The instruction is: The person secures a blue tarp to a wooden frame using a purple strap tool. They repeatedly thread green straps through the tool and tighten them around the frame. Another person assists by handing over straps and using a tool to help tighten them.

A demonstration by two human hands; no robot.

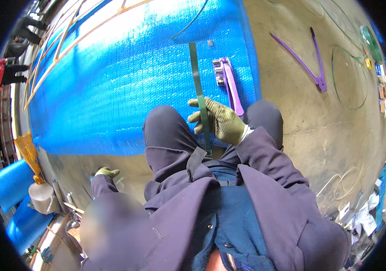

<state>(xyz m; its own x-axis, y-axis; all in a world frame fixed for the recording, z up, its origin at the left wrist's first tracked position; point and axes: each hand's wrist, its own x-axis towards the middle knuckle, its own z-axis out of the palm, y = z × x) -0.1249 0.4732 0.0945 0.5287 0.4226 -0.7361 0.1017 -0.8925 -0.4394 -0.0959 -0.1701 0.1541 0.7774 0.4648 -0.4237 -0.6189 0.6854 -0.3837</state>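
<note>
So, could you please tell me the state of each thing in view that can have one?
Flat dark-green strap: nearly straight, held
Olive-gloved right hand: partly closed, its grip on the strap
Olive-gloved left hand: grip unclear
Blue bubble-textured plastic sheet: spread out
Shorter purple-handled metal tool: laid on the sheet, open or closed unclear
Long purple two-handled tool: spread wide open
Upper blue plastic roll, far left: rolled up

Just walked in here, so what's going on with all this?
A person with bent knees holds a long flat green strip in the green-gloved right hand. The green-gloved left hand is out to the side; I can't tell whether it grips anything. A metal tool with a purple handle lies on the shiny blue textured sheet, and a purple V-shaped long-handled tool lies spread on the floor.
</note>
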